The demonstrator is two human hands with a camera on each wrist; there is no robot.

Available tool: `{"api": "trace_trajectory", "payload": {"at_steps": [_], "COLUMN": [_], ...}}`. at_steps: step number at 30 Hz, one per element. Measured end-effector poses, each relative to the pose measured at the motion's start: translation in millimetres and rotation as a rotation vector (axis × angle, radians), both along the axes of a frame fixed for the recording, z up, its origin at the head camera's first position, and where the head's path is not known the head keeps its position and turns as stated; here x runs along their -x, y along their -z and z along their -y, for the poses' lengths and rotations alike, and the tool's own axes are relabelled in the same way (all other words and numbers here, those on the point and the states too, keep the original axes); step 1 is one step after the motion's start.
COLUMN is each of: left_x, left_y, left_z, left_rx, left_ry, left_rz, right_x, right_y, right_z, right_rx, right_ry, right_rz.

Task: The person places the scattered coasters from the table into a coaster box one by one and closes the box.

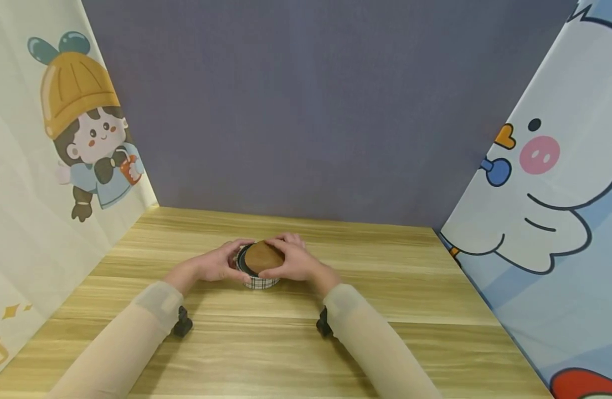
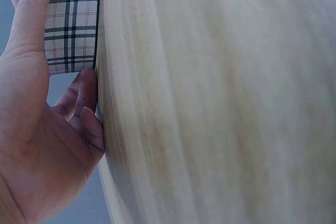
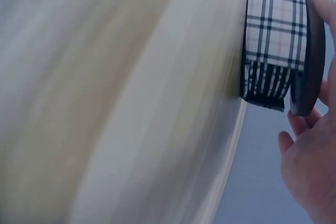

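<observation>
A round box (image 1: 260, 284) with a tartan-patterned side sits on the wooden table, both hands around it. On its left, the left hand (image 1: 217, 264) grips the side, thumb at the front; in the left wrist view the same thumb lies along the tartan wall (image 2: 72, 24). The right hand (image 1: 298, 261) holds a brown round lid (image 1: 263, 257) by its edge, with fingers behind and thumb in front. The lid lies shifted to the right over the box, baring a black rim at left. From the right wrist, the lid (image 3: 315, 51) appears dark beside the box's tartan wall (image 3: 275, 19).
Light wood planks form the table (image 1: 266, 343). A dark grey-purple panel (image 1: 286, 111) rises behind it. Cartoon-printed sheets (image 1: 16, 138) hang at the left and right sides. Small black wrist mounts (image 1: 182, 322) stick out below both sleeves.
</observation>
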State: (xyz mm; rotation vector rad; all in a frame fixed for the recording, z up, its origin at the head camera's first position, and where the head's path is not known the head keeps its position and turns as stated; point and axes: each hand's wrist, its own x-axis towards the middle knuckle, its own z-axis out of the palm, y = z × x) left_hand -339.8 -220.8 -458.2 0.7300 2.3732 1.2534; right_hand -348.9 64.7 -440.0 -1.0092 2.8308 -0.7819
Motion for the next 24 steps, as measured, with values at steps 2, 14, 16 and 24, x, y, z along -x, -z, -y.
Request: {"api": "trace_trajectory", "payload": {"at_steps": [2,14,16,24], "left_x": [-0.2,0.5,0.6,0.8], "left_y": [-0.3,0.7,0.5,0.1], "left_z": [1,2,1,1], "left_rx": [0.000,-0.019,-0.021,-0.028], "left_ry": [0.001,0.020,0.020,0.026], "left_rz": [0.007,-0.001,0.001,0.001], "right_x": [0.9,0.6,-0.3,-3.4], "right_y": [0.6,-0.2,-0.5,-3.4], "right_z": [3,12,11,11], "right_rx": [-0.003,-0.026,-0.043,-0.078], "right_ry": [-0.005,-0.023,-0.017,-0.026], "right_rz": [-0.001,0.064,0.073,0.071]}}
